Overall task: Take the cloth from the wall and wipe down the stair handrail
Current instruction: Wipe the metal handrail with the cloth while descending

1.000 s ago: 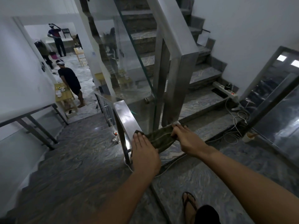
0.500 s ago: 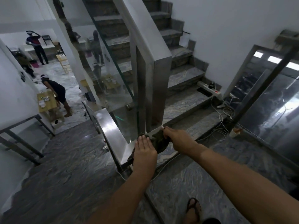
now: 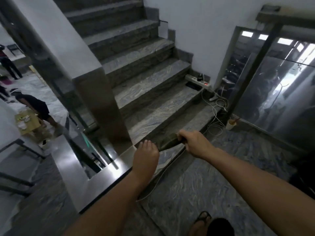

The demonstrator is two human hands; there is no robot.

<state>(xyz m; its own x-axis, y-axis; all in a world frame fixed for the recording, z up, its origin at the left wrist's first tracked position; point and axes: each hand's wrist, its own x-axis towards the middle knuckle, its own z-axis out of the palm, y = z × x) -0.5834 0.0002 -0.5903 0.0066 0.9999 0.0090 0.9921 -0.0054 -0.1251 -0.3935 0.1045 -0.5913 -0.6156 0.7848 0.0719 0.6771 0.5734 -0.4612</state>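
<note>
A dark green cloth (image 3: 167,142) is stretched between my two hands over the end of the flat steel handrail (image 3: 80,174). My left hand (image 3: 145,156) lies flat, palm down, pressing one end of the cloth onto the rail top. My right hand (image 3: 194,143) is closed around the other end, just past the rail's corner. The rail runs from the lower left toward the steel post (image 3: 100,106). The part of the cloth under my left palm is hidden.
Stone stairs (image 3: 153,79) rise ahead. A power strip (image 3: 198,80) and white cables (image 3: 216,116) lie on the steps by the wall. A paper cup (image 3: 231,123) stands near a glass door (image 3: 281,92). A person (image 3: 36,106) bends over downstairs at left. My sandalled foot (image 3: 201,222) is below.
The view has swung right and closer to the rail. Both hands have slid with the cloth along the rail top toward its end by the post.
</note>
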